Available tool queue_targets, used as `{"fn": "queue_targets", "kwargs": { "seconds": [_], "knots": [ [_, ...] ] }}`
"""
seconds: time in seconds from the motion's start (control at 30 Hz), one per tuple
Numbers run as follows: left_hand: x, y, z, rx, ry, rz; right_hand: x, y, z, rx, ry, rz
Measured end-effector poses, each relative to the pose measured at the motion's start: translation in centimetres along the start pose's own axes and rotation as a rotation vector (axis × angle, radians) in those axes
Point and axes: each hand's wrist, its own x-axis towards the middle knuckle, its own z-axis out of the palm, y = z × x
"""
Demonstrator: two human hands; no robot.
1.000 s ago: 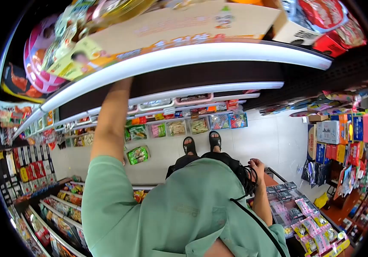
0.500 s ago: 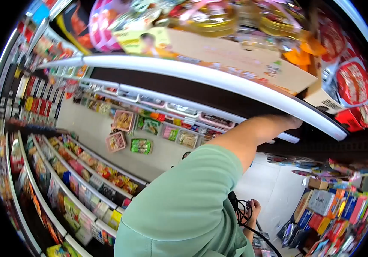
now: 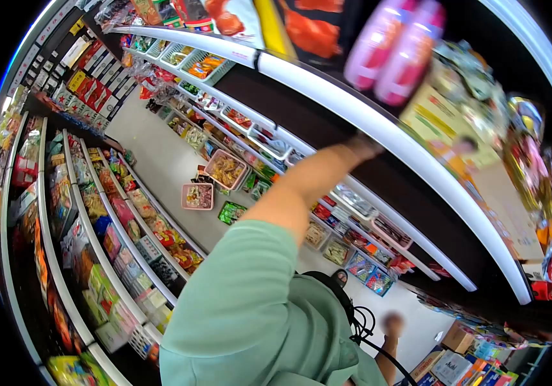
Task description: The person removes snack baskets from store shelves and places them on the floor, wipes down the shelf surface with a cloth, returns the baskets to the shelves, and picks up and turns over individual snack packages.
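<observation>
My left arm, in a green sleeve, stretches up to the dark shelf. My left hand [image 3: 369,147] is in the gap beneath the white front rail [image 3: 379,122] of the upper shelf; it is smeared by motion and its fingers are partly hidden. On the shelf above lie two pink oblong items [image 3: 395,48] and an open cardboard box [image 3: 501,199] with shiny packets. Lower right, my right hand [image 3: 391,323] hangs near my body, close to a loop of black cable [image 3: 362,321]; it is blurred and I cannot make out its fingers.
Below are white trays [image 3: 269,141] of packets on lower shelves. Pink baskets [image 3: 226,170] and a green packet [image 3: 231,212] are on the floor. Another stocked shelf unit [image 3: 121,257] runs along the left. Cartons [image 3: 452,367] stand at the lower right.
The view has swung, and the pink items and cardboard box now appear farther right. My left hand has shifted leftward along the shelf gap. My right hand now shows lower and more blurred.
</observation>
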Motion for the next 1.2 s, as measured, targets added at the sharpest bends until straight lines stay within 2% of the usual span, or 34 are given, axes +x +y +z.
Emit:
{"fn": "queue_targets", "kwargs": {
  "seconds": [0.13, 0.23, 0.27, 0.3, 0.37, 0.43, 0.5, 0.57, 0.63, 0.67, 0.7, 0.73, 0.77, 0.83, 0.87, 0.93, 1.0, 1.03, 1.07, 1.1, 1.17, 1.2],
  "knots": [
    [-8.1, -14.3, -6.6, 0.113, 0.087, -0.230, -3.9, -1.5, 7.8, -0.037, -0.047, -0.163],
    [-13.2, -23.7, -10.7, 0.220, 0.154, -0.406, -11.4, -6.5, 14.9, -0.089, -0.201, -0.153],
    [-14.4, -26.2, -11.9, 0.259, 0.168, -0.460, -12.4, -6.1, 16.4, -0.098, -0.293, -0.253],
    [-15.6, -28.3, -12.8, 0.289, 0.175, -0.508, -12.0, -4.8, 18.0, -0.186, -0.281, -0.146],
    [-17.0, -31.6, -14.2, 0.336, 0.169, -0.587, -16.8, -8.0, 20.6, -0.226, -0.287, -0.184],
    [-17.3, -33.2, -15.2, 0.356, 0.158, -0.629, -17.8, -7.3, 20.9, -0.249, -0.292, -0.169],
    [-17.3, -33.3, -15.6, 0.371, 0.141, -0.637, -19.0, -7.8, 20.7, -0.460, -0.267, -0.267],
    [-16.8, -32.0, -15.9, 0.383, 0.114, -0.620, -23.1, -11.6, 21.8, -0.399, -0.086, -0.235],
    [-15.9, -29.0, -15.7, 0.377, 0.095, -0.546, -22.5, -9.2, 21.5, -0.165, -0.005, -0.174],
    [-15.1, -27.4, -14.9, 0.359, 0.121, -0.499, -22.5, -8.9, 21.5, -0.165, -0.003, -0.133],
    [-14.2, -25.7, -13.7, 0.327, 0.182, -0.434, -22.4, -8.6, 21.2, -0.164, -0.004, -0.091],
    [-12.4, -25.6, -9.8, 0.241, 0.379, -0.352, -22.3, -8.1, 20.9, -0.178, -0.035, -0.135],
    [-10.6, -25.4, -5.9, 0.163, 0.562, -0.246, -21.4, -7.3, 20.7, -0.181, -0.065, -0.038],
    [-8.5, -16.4, -5.9, 0.134, 0.424, -0.215, -16.4, -1.3, 19.9, -0.276, -0.174, 0.031],
    [-7.0, -13.4, -5.3, 0.082, 0.324, -0.151, -16.0, -0.6, 19.8, -0.266, -0.171, 0.032],
    [-4.7, -5.9, -3.8, 0.058, 0.208, -0.116, -15.5, 0.0, 20.2, -0.100, -0.168, -0.032],
    [-2.0, 0.6, -1.8, 0.066, 0.043, -0.048, -18.4, -2.9, 20.4, -0.040, -0.120, -0.036],
    [-0.7, 3.3, 0.0, -0.008, 0.075, 0.035, -19.3, -4.3, 20.3, 0.010, -0.076, -0.037],
    [0.6, 6.0, 1.4, -0.035, -0.111, 0.057, -18.9, -2.8, 19.9, 0.017, -0.074, -0.017],
    [1.3, 8.0, 3.1, -0.038, -0.051, 0.256, -19.2, -2.0, 19.7, 0.059, -0.035, 0.015],
    [2.5, 11.8, 4.8, -0.099, -0.062, 0.335, -18.1, 3.2, 18.7, 0.123, -0.027, 0.009],
    [2.5, 13.1, 3.9, -0.123, -0.146, 0.351, -17.8, 8.0, 17.6, 0.292, -0.083, -0.018]
  ]
}}
